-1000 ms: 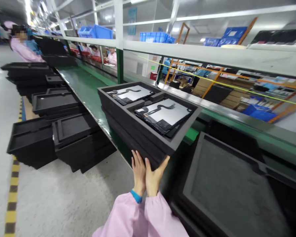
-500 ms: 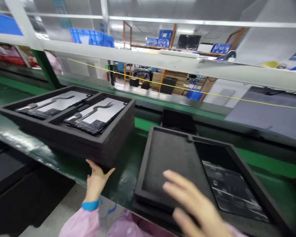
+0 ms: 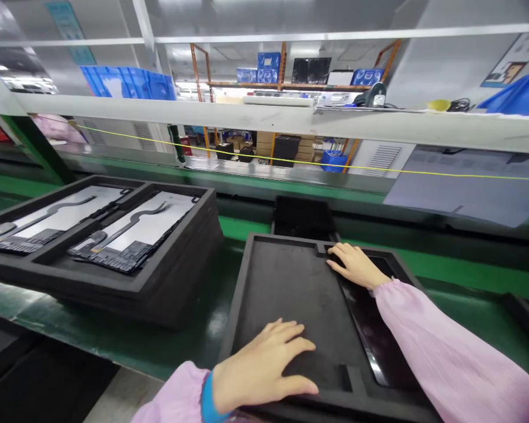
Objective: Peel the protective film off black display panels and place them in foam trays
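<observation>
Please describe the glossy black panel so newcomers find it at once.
On the green workbench, find the front-centre black foam tray. The glossy black panel lies in its right compartment, partly behind the right hand. Unlike the silver panels at left, it is dark and reflective.

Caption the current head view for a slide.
Left hand over a black tray, right hand at its glossy dark panel.
</observation>
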Motion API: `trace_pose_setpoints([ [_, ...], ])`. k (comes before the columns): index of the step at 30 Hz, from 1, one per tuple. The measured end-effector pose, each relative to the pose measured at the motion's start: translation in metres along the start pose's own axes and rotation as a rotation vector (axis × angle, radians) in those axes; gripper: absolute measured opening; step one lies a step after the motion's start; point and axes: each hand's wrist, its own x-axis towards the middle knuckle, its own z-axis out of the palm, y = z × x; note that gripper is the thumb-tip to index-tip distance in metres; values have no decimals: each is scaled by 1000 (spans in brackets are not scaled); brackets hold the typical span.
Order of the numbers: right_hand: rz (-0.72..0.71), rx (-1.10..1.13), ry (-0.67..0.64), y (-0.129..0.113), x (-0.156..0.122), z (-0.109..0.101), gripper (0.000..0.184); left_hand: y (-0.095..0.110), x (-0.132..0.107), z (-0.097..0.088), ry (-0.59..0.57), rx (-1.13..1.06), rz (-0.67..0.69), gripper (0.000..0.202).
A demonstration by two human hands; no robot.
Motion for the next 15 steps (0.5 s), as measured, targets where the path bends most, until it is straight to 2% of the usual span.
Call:
trace_pose_setpoints([
  [3,30,35,24,-1,4,0,26,-5,13,0,-98,-27,54,63],
  [5,66,81,45,-3,8,-5,26,-6,13,-1,-106,-65,45,65],
  [7,120,129,80,-5,12,-19,28,-6,11,-2,-94,-118,26,64],
  [10,199,188,179,-18,25,-59,27,-6,7,-2,-84,-214,-64,67],
  [12,231,214,285,-37,40,-92,22,-7,6,-1,-32,-311,-137,70],
  [13,243,220,349,-51,49,-107,20,-7,5,-1,20,-385,-143,71],
  [15,269,214,459,-82,70,-129,16,-7,5,-1,134,-604,-65,75],
])
